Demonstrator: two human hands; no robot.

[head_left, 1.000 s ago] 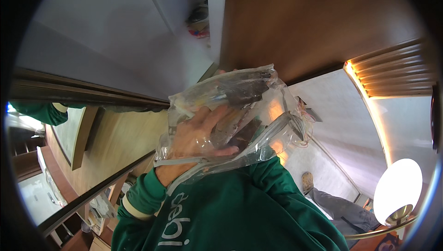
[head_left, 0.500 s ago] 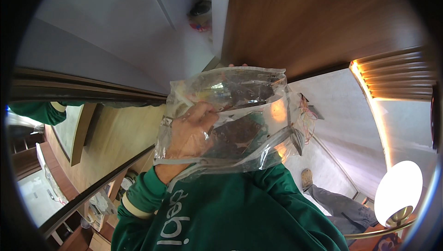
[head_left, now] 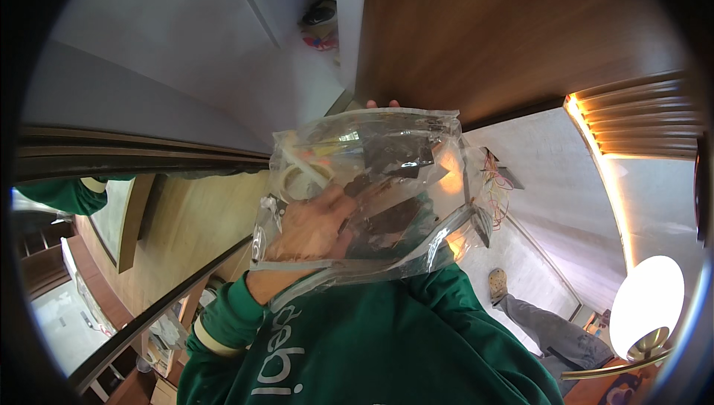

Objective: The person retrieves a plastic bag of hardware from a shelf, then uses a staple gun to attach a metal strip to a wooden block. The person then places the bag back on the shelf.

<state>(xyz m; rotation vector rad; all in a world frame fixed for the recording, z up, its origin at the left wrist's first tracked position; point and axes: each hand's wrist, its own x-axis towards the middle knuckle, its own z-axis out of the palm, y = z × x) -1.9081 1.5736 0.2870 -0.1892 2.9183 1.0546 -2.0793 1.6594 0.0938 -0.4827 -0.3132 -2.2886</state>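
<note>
The clear plastic bag [head_left: 435,228] is spread in front of the green sweatshirt [head_left: 357,338], with the left hand [head_left: 309,226] inside it, fingers bent near a pale ring [head_left: 287,180] and dark contents [head_left: 398,156] — I cannot tell whether they grip anything. Two fingertips of the right hand [head_left: 393,104] show past the bag's far edge — their hold is hidden.

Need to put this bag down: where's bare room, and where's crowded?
Perhaps the pale floor between the tan shoe and coloured wires. Crowded: inside the clear bag, where the left hand sits beside dark contents.
</note>
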